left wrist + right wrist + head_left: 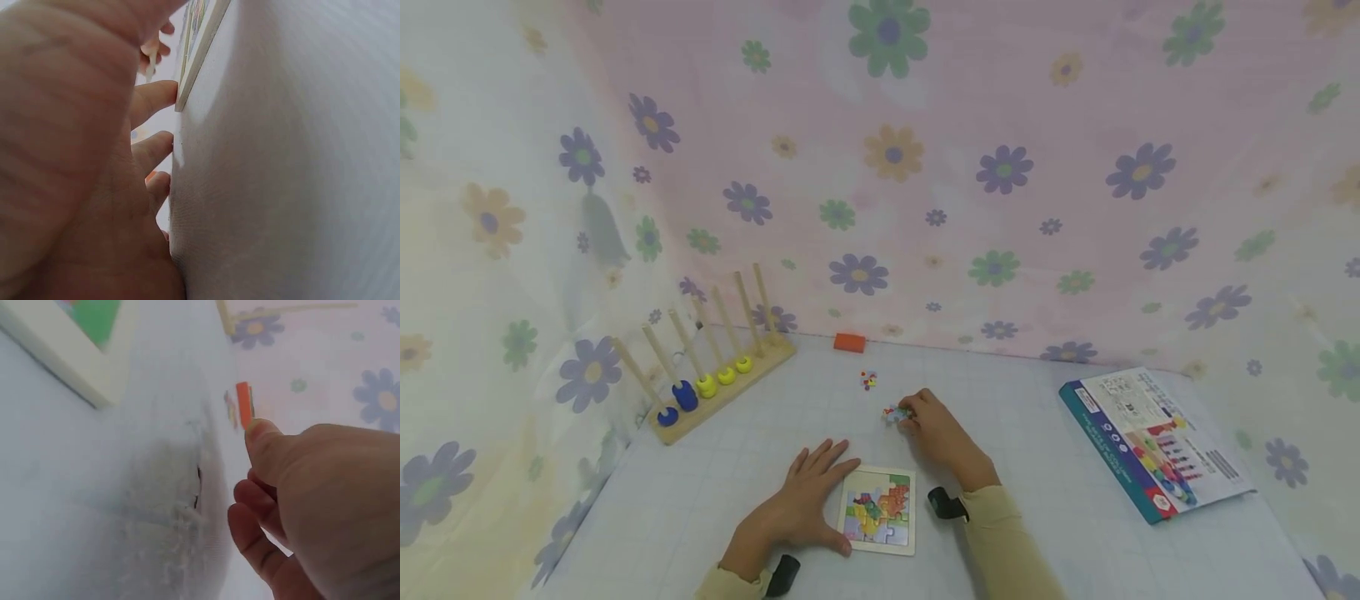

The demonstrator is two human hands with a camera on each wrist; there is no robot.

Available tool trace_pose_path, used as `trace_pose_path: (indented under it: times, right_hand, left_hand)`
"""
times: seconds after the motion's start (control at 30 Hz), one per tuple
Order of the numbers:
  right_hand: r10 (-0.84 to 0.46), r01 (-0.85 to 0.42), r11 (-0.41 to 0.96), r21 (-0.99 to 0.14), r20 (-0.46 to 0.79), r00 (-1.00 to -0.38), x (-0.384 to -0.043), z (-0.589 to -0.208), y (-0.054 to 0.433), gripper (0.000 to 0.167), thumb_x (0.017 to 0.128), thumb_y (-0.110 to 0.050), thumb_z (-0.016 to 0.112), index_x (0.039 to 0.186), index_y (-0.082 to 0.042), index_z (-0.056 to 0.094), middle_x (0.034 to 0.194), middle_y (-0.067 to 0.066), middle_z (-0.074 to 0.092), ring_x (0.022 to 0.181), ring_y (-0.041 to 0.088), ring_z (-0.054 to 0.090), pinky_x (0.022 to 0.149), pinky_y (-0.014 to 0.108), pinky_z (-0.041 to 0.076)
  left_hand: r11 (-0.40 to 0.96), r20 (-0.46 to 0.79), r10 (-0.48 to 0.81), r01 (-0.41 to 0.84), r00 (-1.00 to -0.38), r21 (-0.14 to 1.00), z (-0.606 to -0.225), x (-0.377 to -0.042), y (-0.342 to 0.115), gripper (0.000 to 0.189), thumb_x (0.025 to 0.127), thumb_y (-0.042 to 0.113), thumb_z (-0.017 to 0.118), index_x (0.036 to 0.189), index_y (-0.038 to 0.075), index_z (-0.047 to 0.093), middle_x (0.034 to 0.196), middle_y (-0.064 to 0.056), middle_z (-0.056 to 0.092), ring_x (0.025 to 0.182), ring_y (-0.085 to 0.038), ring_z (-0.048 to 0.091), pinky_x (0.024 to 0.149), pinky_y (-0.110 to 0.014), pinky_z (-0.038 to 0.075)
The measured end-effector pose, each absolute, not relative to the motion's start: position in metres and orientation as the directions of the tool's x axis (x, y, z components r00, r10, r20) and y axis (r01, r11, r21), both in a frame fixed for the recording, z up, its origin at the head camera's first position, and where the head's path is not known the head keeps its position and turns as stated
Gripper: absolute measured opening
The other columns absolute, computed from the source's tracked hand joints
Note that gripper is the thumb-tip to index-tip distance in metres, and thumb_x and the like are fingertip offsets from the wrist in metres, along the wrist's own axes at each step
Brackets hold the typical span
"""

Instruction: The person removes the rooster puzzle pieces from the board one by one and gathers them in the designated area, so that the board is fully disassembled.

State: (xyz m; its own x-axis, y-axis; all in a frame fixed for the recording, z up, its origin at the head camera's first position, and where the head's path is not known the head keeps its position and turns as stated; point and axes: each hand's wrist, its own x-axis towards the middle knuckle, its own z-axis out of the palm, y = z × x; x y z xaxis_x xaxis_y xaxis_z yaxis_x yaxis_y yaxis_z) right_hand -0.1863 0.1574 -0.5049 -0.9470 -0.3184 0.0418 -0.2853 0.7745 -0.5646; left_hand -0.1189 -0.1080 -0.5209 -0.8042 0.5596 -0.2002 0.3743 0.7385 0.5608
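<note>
Soft, diffuse light falls fairly evenly in the head view, dim and greyish, with muted colour. A grey shadow marks the flowered cloth (557, 275) at left, and the wide lens stretches the pattern towards the corners. In the left wrist view, the nearby left hand (81, 162) looks soft, the gaps between its fingers are washed out, and shading dulls the tabletop (300, 175). The right wrist view is hazy, its puzzle frame (103, 378) blurred and the tabletop smeared mid-picture.
</note>
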Motion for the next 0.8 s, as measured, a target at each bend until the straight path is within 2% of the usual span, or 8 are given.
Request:
trace_pose_path:
  times: [0.27, 0.57, 0.8]
  right_hand:
    - [-0.311, -0.312, 0.775, -0.550, 0.099, -0.945, -0.218, -0.522, 0.160, 0.024, 0.100, -0.012, 0.065, 0.121, 0.001, 0.064, 0.113, 0.014, 0.059, 0.107, 0.029, 0.058, 0.096, 0.047, 0.052]
    - [-0.268, -0.232, 0.784, -0.576, 0.023, -0.963, -0.241, -0.514, 0.154, 0.027, 0.102, -0.015, 0.063, 0.127, -0.003, 0.063, 0.121, 0.014, 0.059, 0.115, 0.028, 0.058, 0.102, 0.045, 0.051]
    - [-0.243, -0.200, 0.802, -0.562, -0.001, -0.970, -0.254, -0.519, 0.150, 0.027, 0.102, -0.015, 0.063, 0.127, -0.005, 0.064, 0.119, 0.011, 0.060, 0.112, 0.026, 0.059, 0.102, 0.044, 0.052]
  left_hand:
    - [0.736, -0.201, 0.566, 0.381, -0.799, 0.559, -0.522, -0.119, -0.106, 0.118, 0.058, 0.067, 0.089, 0.157, 0.025, 0.040, 0.172, -0.006, 0.019, 0.160, -0.036, 0.010, 0.128, -0.063, 0.004]
    - [0.742, -0.202, 0.553, 0.367, -0.809, 0.561, -0.518, -0.119, -0.107, 0.118, 0.058, 0.065, 0.090, 0.157, 0.024, 0.041, 0.172, -0.006, 0.019, 0.160, -0.036, 0.010, 0.128, -0.062, 0.003]
    - [0.740, -0.199, 0.554, 0.369, -0.808, 0.562, -0.522, -0.119, -0.107, 0.118, 0.058, 0.065, 0.090, 0.157, 0.025, 0.040, 0.172, -0.005, 0.019, 0.160, -0.035, 0.010, 0.128, -0.062, 0.003]
